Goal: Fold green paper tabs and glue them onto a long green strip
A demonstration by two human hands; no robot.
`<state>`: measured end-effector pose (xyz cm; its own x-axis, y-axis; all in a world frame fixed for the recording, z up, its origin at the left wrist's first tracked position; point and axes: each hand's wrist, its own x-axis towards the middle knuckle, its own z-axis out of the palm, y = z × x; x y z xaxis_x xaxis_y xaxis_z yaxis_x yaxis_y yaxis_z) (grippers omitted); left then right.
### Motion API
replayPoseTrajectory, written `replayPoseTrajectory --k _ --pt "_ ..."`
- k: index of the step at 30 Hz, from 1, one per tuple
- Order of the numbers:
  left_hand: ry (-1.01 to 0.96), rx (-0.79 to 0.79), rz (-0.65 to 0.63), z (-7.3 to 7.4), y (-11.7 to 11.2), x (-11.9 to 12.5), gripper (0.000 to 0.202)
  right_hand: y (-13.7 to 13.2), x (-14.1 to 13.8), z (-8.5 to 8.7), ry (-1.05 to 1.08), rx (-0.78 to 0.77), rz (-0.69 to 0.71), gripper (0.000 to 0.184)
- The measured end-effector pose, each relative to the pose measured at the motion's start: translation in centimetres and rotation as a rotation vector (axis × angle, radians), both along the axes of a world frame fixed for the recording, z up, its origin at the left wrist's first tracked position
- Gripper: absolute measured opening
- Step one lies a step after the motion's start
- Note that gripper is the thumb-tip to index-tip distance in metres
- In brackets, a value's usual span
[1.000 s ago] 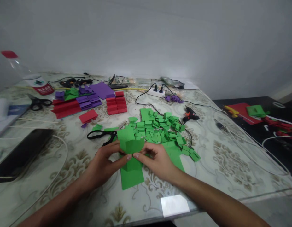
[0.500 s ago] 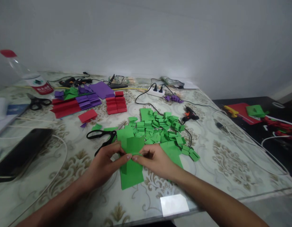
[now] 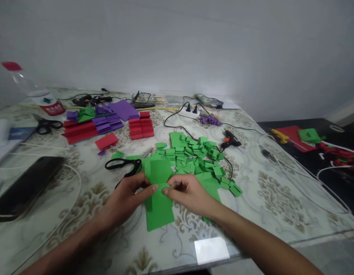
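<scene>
Between my hands is a piece of green paper (image 3: 159, 172), creased across its middle. My left hand (image 3: 133, 194) pinches its left edge between thumb and fingers. On the opposite edge, my right hand (image 3: 188, 193) pinches the same paper, its thumb close to the left one. Beneath it a larger green paper sheet (image 3: 160, 221) lies on the table. Black-handled scissors (image 3: 128, 164) rest just beyond my left hand, blades slightly apart. A heap of small folded green paper pieces (image 3: 194, 152) spreads behind my right hand.
A phone (image 3: 29, 187) and white cable lie at left. Red folded strips (image 3: 141, 126), purple folded strips (image 3: 108, 123), a bottle (image 3: 47, 100) and second scissors (image 3: 46, 124) stand farther back. A black glue gun (image 3: 230, 139) and power strip (image 3: 189, 112) sit right of centre.
My thumbs have drawn slightly apart along the crease. The upper part of the held green paper looks flatter and more turned toward me. Other things stay in place.
</scene>
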<state>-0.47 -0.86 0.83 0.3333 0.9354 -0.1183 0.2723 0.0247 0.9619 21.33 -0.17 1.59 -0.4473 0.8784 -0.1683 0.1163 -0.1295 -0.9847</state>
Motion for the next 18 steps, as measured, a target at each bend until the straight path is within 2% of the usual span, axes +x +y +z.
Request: replayPoseTrajectory --k 8,18 --pt "0.006 -0.032 -0.049 0.18 -0.40 0.35 0.030 -0.18 -0.30 0.10 0.030 -0.014 -0.041 0.046" --pt "0.066 -0.001 -0.158 0.01 -0.24 0.08 0.022 -0.51 -0.15 0.10 -0.031 0.031 -0.002 0.047"
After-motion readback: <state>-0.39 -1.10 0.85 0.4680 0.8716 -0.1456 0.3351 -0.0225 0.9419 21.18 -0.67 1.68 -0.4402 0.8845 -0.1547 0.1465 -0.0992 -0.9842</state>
